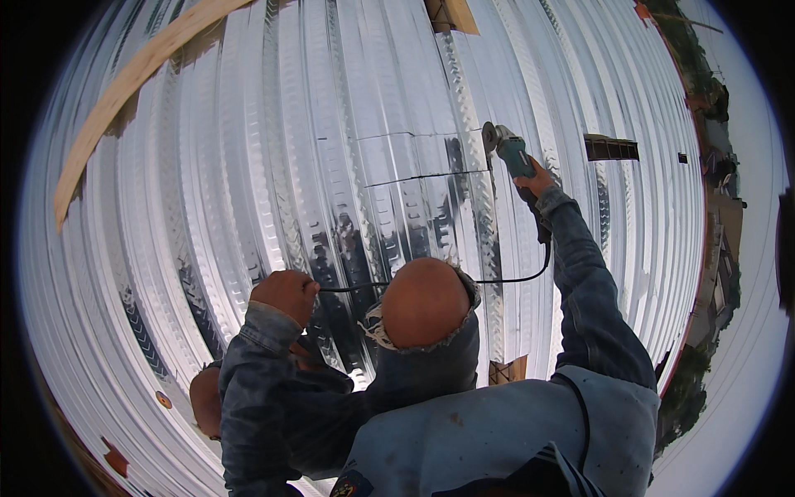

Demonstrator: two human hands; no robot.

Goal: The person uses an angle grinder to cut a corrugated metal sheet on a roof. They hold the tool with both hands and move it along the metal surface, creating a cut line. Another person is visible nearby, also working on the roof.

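In my right hand [537, 180] is a teal and black angle grinder [515, 156], gripped by its body with my arm stretched forward. Its round disc [489, 137] is at the right end of marked lines on the shiny ribbed metal decking [389, 99]; whether it touches the metal I cannot tell. One dark line [426, 176] runs across the ribs, with a thinner line farther off. My left hand [286, 295] is closed around the black power cord [352, 289], which passes behind my bare knee [425, 302] and up to the grinder.
A long wooden plank [124, 87] lies across the decking at the far left. Rectangular openings show in the metal: one at the right [611, 148], one with wood at the top [451, 15]. Beyond the red right edge [704, 240] are trees and buildings below.
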